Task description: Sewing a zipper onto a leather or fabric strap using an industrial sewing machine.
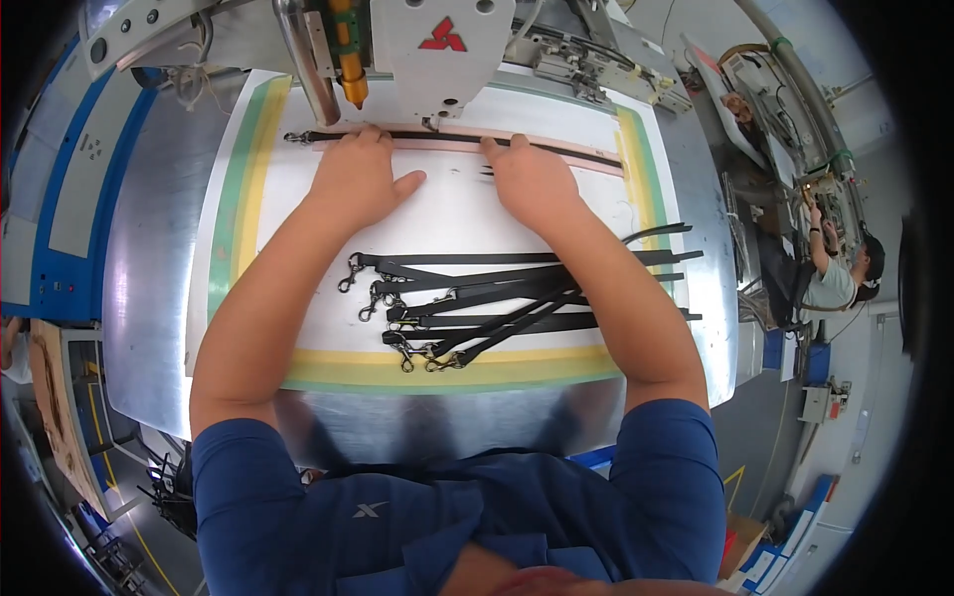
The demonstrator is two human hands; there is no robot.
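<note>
My left hand (pixel 358 174) rests its fingertips on a black strap (pixel 437 137) with a metal clip at its left end, lying in a long pink holder (pixel 576 159) under the machine head (pixel 437 45); its thumb points out to the right. My right hand (pixel 527 179) touches the strap farther right with its forefinger, and its curled fingers hold a dark two-pronged tool (pixel 488 171), mostly hidden. Several black straps with metal clips (pixel 467 298) lie loosely crossed on the taped white board (pixel 298 238), partly under my right forearm.
The board sits on a metal table (pixel 149 278). A yellow nozzle (pixel 351 70) hangs at the back. A blue cabinet (pixel 60 199) and wooden bench (pixel 55 397) stand at the left. On the right, a co-worker (pixel 835 268) works at another machine, with a cardboard box (pixel 740 536) lower down.
</note>
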